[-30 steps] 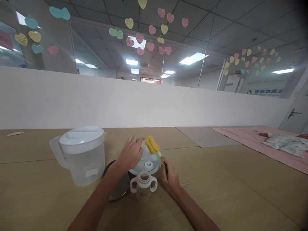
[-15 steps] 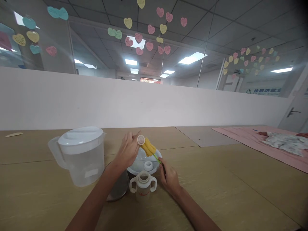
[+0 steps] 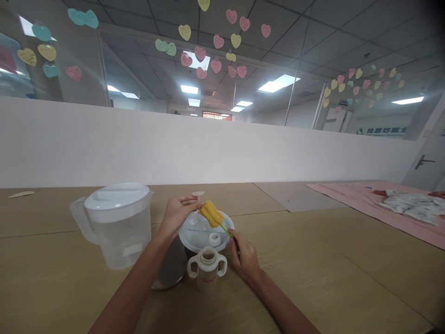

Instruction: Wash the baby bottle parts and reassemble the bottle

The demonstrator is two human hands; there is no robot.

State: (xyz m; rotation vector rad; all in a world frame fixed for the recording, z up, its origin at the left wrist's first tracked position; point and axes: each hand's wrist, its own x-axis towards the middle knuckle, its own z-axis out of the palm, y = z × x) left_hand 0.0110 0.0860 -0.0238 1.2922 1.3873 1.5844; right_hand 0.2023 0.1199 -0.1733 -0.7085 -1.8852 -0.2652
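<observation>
A two-handled baby bottle (image 3: 207,269) stands uncapped at the near edge of the work, between a person's forearms, on a wooden table (image 3: 306,278). Just beyond it, the person's right hand (image 3: 245,257) grips the thin green stem of a bottle brush (image 3: 225,229) between thumb and fingers, angling it up and away. The brush's yellow sponge head (image 3: 210,214) sits just beside the fingertips of the left hand (image 3: 177,213), above a translucent domed lid (image 3: 205,232); a white ring (image 3: 215,239) rests on that lid. The upturned left hand pinches a small pale teat (image 3: 198,194) at its fingertips. A stainless steel pot (image 3: 170,266) lies partly beneath the left forearm, and a plastic pitcher (image 3: 116,222) with a white lid stands to the left. Farther off, a patterned cloth (image 3: 413,206) lies on a pink mat (image 3: 351,199), below a white partition (image 3: 174,148) and paper hearts (image 3: 200,53) on glass.
</observation>
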